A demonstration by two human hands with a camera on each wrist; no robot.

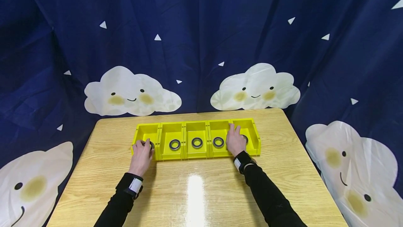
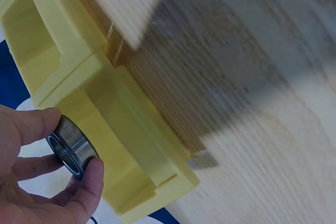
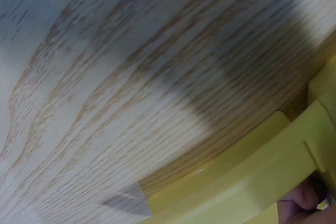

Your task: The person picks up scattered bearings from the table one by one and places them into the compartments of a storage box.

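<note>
At the leftmost yellow bin (image 1: 148, 129), my left hand (image 1: 141, 157) pinches a ball bearing (image 2: 76, 142) between thumb and fingers. The left wrist view shows that bearing tilted, its shiny outer side facing the bin's front. My right hand (image 1: 237, 144) reaches into the rightmost bin (image 1: 252, 129), fingers on a bearing (image 1: 245, 138) partly covered by the hand. From the right wrist, only curled fingers (image 3: 303, 196) show behind the bin's front lip, against a dark ring. Three more bearings lie flat in the middle bins, one in each, including the centre bearing (image 1: 197, 142).
The bins stand side by side in a row toward the back of a wood-grain table (image 1: 176, 192). A dark blue curtain (image 1: 195, 45) with white clouds and triangles hangs behind and at both sides.
</note>
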